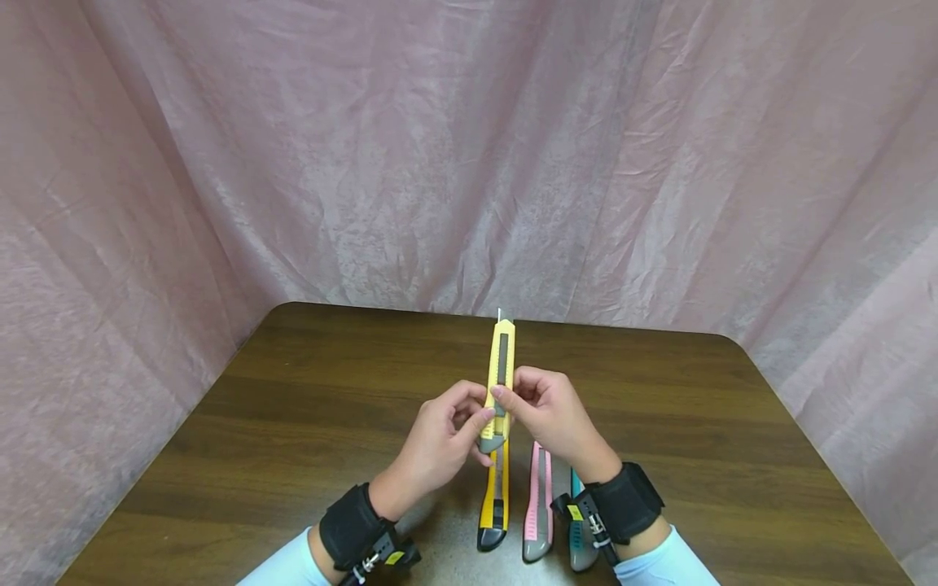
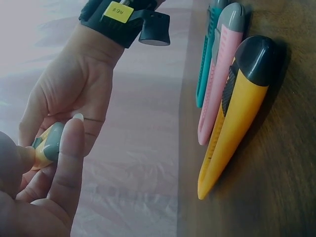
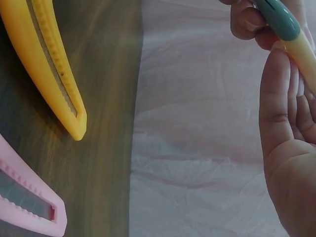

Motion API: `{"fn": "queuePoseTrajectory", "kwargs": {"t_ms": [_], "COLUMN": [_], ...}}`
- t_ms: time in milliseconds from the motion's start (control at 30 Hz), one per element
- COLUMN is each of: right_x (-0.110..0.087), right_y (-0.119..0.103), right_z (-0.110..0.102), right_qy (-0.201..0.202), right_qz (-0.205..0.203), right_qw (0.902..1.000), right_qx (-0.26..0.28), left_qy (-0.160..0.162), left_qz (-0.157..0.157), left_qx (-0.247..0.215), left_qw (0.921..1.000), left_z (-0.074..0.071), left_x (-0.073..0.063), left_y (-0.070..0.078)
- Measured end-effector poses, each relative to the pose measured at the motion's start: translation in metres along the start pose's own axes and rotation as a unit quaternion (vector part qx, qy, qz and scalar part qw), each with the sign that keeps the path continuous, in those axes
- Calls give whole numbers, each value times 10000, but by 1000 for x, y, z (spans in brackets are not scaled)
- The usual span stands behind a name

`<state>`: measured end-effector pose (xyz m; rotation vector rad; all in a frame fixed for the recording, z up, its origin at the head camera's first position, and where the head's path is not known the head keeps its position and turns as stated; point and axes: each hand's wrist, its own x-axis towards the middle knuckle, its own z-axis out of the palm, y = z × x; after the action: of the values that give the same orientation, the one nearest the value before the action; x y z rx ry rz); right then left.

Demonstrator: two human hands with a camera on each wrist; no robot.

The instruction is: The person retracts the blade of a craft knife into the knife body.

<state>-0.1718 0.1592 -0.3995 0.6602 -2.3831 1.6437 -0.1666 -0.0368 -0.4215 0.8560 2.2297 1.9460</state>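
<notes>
A pale yellow utility knife (image 1: 501, 350) with a grey end is held upright above the table, a short length of blade (image 1: 500, 313) showing at its top. My left hand (image 1: 438, 435) pinches its lower part between thumb and fingers. From the other side my right hand (image 1: 553, 413) grips it, thumb lying across the front near the slider. The left wrist view shows the knife's grey end (image 2: 53, 143) between both hands. On the table below lie an orange-yellow utility knife (image 1: 495, 492), a pink one (image 1: 538, 505) and a teal one (image 1: 579, 537), partly hidden by the right wrist.
The brown wooden table (image 1: 352, 366) has rounded far corners. Pink curtains (image 1: 440, 163) hang behind it and at both sides. Each wrist wears a black strap (image 1: 625, 500) with a small camera mount. The three lying knives are side by side near the front.
</notes>
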Motion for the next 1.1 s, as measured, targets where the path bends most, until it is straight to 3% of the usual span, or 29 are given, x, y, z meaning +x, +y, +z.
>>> {"fn": "queuePoseTrajectory", "kwargs": {"t_ms": [267,667,933,1100], "right_x": [1,0,0,0], "right_y": [-2,2,-1,-2], "right_z": [0,0,-2,-2], "right_qy": [-79,-122,-288,-312], "right_qz": [187,-75,156,72], "right_qw": [9997,9999,9995,9994], "right_qx": [109,45,-25,-139], "left_qy": [-51,-35,18,-5], "left_qz": [91,136,143,126], "left_qx": [-83,-25,-10,-7], "left_qw": [9999,9999,9999,9999], "left_z": [-1,-2,-2,-2], "left_x": [-1,0,1,1], "left_y": [1,-1,-1,-1]}}
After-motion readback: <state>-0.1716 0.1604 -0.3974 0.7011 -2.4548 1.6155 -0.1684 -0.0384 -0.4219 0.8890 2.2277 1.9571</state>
